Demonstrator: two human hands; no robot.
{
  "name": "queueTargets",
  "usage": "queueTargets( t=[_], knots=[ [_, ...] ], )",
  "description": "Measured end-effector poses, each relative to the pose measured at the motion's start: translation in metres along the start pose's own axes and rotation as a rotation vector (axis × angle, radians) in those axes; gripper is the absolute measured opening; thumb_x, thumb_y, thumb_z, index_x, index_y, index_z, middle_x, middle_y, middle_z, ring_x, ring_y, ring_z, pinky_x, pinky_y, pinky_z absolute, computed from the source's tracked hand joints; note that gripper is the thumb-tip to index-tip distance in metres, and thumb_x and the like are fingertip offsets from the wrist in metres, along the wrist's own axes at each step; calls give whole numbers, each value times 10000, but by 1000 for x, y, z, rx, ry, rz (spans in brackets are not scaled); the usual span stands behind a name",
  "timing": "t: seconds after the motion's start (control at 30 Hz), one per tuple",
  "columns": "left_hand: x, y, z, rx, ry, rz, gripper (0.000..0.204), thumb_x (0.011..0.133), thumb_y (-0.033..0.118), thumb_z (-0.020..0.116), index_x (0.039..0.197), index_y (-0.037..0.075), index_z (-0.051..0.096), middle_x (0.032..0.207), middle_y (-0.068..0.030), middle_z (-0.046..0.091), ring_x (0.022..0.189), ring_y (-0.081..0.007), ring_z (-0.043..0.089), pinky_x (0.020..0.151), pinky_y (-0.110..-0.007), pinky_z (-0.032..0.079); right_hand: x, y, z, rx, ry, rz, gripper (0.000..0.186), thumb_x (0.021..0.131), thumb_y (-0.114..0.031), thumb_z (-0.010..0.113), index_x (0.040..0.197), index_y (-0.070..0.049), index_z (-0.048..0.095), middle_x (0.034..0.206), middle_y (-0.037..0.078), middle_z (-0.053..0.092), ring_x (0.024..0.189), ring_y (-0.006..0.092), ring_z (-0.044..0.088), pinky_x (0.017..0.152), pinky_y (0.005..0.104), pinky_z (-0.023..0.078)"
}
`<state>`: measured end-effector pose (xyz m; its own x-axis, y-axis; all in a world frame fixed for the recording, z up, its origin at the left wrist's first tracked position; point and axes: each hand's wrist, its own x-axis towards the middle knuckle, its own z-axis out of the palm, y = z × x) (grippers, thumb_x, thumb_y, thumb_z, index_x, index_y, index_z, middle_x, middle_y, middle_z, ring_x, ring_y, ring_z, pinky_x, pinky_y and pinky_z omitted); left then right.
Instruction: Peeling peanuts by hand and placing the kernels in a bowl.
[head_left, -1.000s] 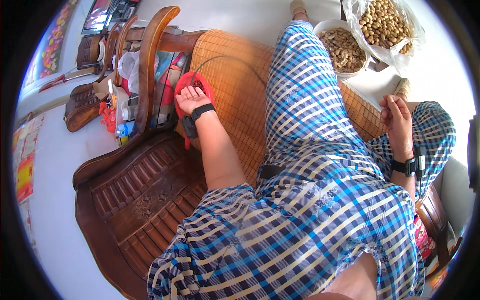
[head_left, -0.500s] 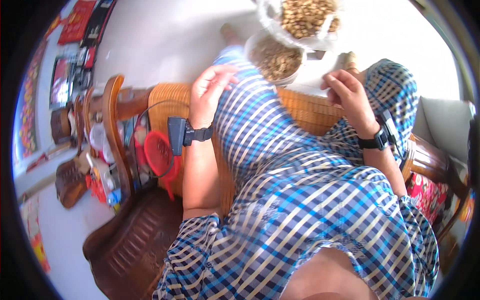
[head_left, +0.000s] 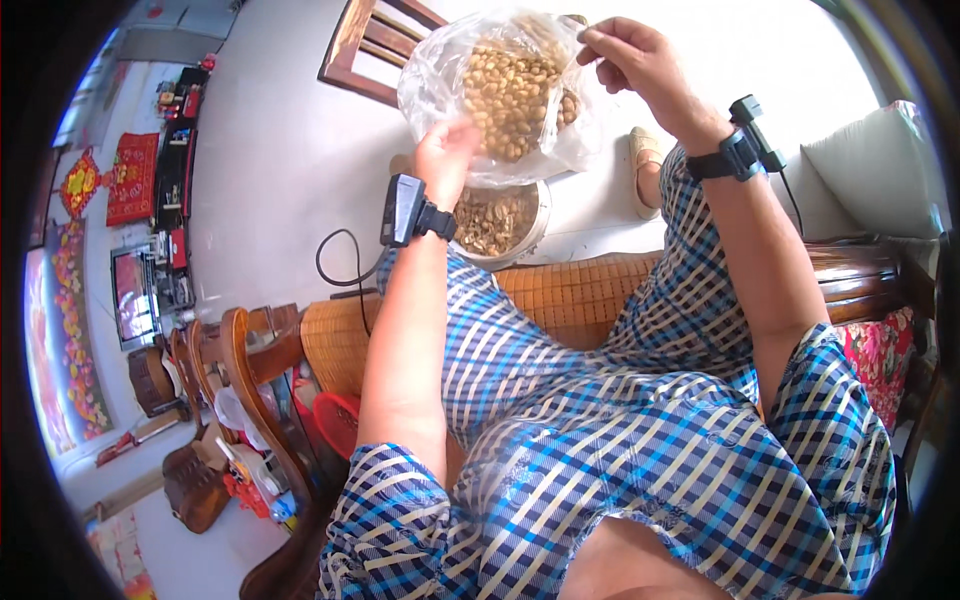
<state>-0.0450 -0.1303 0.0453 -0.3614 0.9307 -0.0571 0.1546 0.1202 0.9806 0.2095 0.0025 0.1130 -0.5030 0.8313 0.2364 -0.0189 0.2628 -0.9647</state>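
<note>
A clear plastic bag point(head_left: 430, 85) full of peanuts in their shells point(head_left: 510, 90) stands in front of me. Over its near left side is my left hand point(head_left: 447, 155), smeared by motion, so its fingers and any hold on the bag cannot be made out. My right hand point(head_left: 640, 70) is at the bag's far right rim, with thumb and fingertips pinched together on the plastic edge. Under the bag's near side, a white bucket point(head_left: 543, 220) holds broken peanut shells point(head_left: 495, 222); the bag hides part of its rim.
I sit on a wooden bench with a woven mat point(head_left: 580, 295). A wooden stool point(head_left: 345, 50) stands beyond the bag. To my left are a curved wooden armrest point(head_left: 240, 350) and a red plastic basket point(head_left: 338, 422). A grey cushion point(head_left: 870, 170) lies at the right.
Both hands have reached forward from above my legs to the bag. The right hand has gone up to its far rim. My view has tilted up, showing more of the room.
</note>
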Motion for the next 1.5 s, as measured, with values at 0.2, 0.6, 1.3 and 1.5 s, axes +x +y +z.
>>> queueTargets(
  t=[0.2,0.6,1.3,1.5],
  knots=[
    [85,-28,19,217,37,-149,283,830,122,660,1091,21,610,929,-49,656,780,-116,644,615,-233,489,6,16,-19,37,124,319,224,947,-239,545,987,-31,617,831,22,646,639,49,508,598,192,445],
    [237,-113,61,794,263,253,255,777,120,665,1009,18,635,936,-140,615,689,-252,635,634,-352,512,57,76,-41,101,77,312,233,895,-198,554,951,19,619,800,75,662,660,120,594,635,259,486],
    [-31,59,80,-973,-153,-325,262,884,147,630,1134,96,571,1071,-32,638,912,-129,629,708,-228,539,-31,10,18,135,-212,52,354,828,-200,715,1138,-78,596,762,-59,544,628,13,445,573,181,408],
    [-124,85,68,-1068,-146,-330,236,886,190,637,1096,103,578,1036,-5,628,948,-129,598,803,-249,521,-109,-30,65,249,-192,42,295,838,-177,710,1107,-88,629,774,-74,565,664,2,463,595,180,413]
  ],
)
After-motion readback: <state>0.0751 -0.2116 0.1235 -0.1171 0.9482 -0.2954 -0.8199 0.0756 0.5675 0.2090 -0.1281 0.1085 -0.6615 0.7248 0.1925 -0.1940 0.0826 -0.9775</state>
